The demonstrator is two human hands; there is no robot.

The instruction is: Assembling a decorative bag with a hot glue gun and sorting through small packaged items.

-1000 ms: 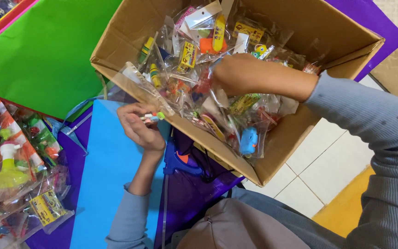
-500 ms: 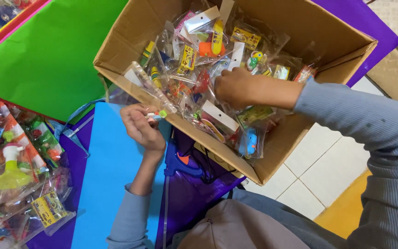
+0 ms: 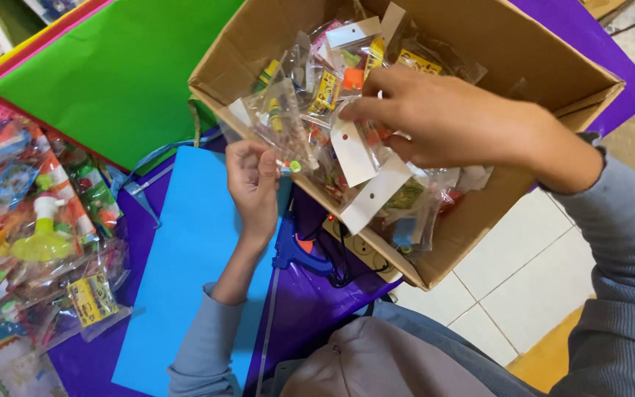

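Right hand lifted, fingers hiding packets beneath.

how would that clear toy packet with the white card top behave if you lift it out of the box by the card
The clear packet under the right hand looks thin and crinkly, so probably light and floppy, dangling from its stiffer card. The glossy film may be slippery. Neighbouring packets in the cardboard box might snag on it.

Brown cardboard box full of clear toy packets with white card tops and yellow, orange, green bits. Green paper, bright blue paper, purple cloth. Blue glue gun. Grey sleeves.
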